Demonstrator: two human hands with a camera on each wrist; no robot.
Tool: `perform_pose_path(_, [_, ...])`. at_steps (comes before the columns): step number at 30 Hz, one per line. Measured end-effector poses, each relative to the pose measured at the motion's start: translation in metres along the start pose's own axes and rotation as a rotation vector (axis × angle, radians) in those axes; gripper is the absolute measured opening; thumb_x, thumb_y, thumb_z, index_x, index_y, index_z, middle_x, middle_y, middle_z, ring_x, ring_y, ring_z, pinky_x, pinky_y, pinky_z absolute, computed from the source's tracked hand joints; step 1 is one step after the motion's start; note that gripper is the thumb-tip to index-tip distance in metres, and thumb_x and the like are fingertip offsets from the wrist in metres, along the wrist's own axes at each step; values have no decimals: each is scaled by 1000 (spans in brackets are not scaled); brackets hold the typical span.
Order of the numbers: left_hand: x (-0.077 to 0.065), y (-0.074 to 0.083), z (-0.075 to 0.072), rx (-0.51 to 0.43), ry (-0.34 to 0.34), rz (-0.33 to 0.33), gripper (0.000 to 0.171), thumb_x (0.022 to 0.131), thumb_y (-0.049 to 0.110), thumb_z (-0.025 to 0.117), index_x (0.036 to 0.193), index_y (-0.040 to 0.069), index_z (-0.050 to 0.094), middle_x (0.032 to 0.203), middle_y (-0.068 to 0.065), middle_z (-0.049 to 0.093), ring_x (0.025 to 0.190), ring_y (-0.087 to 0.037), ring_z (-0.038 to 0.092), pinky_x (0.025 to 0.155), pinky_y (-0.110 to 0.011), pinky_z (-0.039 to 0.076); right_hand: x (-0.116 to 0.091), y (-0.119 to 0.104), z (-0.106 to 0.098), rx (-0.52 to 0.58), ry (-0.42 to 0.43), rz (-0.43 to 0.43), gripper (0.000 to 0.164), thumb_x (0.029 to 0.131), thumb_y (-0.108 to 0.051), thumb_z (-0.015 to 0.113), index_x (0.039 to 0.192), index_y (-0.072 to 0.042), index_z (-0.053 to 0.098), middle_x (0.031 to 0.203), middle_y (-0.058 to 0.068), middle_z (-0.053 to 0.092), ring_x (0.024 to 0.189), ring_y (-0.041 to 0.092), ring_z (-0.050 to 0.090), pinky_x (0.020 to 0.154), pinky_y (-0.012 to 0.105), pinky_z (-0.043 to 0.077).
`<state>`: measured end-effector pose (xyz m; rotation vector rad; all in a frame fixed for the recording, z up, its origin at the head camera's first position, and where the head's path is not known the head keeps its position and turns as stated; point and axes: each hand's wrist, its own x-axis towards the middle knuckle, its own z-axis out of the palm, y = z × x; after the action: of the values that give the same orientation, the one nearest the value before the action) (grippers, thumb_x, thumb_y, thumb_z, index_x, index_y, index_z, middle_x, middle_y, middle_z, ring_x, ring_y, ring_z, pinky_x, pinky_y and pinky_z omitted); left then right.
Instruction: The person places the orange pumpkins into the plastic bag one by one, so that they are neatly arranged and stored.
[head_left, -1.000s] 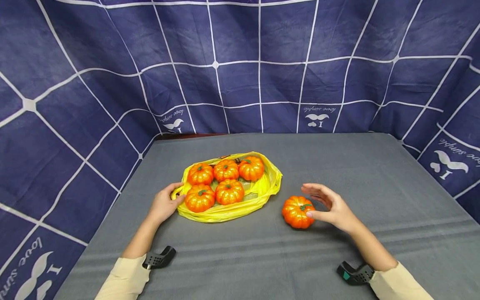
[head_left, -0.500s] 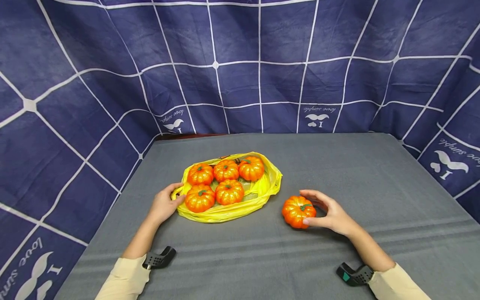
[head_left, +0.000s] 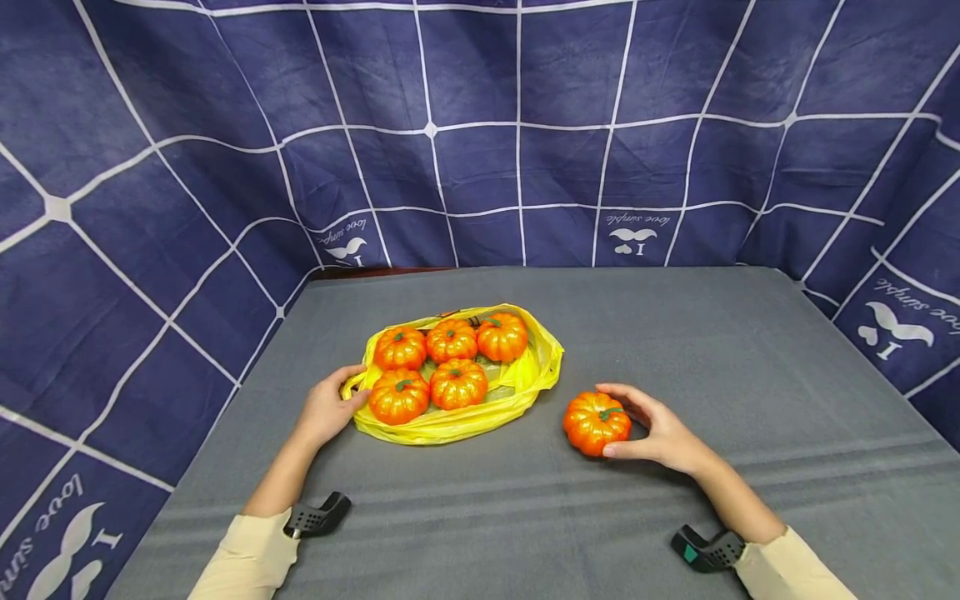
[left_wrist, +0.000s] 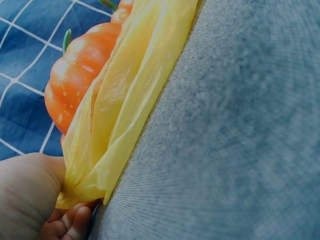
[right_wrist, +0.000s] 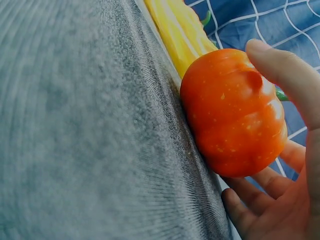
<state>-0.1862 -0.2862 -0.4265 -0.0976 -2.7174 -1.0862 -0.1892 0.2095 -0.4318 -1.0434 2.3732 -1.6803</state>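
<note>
A shiny orange pumpkin point(head_left: 592, 423) with a green stem sits on the grey cloth, right of an opened yellow plastic bag point(head_left: 442, 433). Around its right side curls my right hand point(head_left: 660, 429), thumb at the near side and fingers at the far side. The right wrist view shows the thumb at the edge of this pumpkin point(right_wrist: 232, 115), with the other fingers partly hidden behind it. My left hand point(head_left: 326, 408) pinches the bag's left end between thumb and fingers, where the plastic point(left_wrist: 112, 125) bunches up. Several similar pumpkins point(head_left: 458, 383) lie inside the bag in two rows.
The grey cloth point(head_left: 465, 517) covers the table, with soft creases running across it. Behind and to the left hangs a dark blue curtain point(head_left: 480, 167) with white grid lines. Each wrist wears a black band point(head_left: 318, 515).
My right hand has come down and closed in around the lone pumpkin, its fingers moving nearer the far side and its thumb lower. The left hand, bag and pumpkins stay put.
</note>
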Motion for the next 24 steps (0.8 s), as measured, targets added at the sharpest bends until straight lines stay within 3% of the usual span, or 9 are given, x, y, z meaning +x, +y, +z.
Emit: perform_pose_path(24, [2,0,0,7,-11,-32,42,91,9,65,128,-8,55,125,-31,57,115,-44,53,97,-53,40,1,-1,1,14,33,64,73,74,0,81,137,8,45,131,21,53,110,9,56,93,19,43])
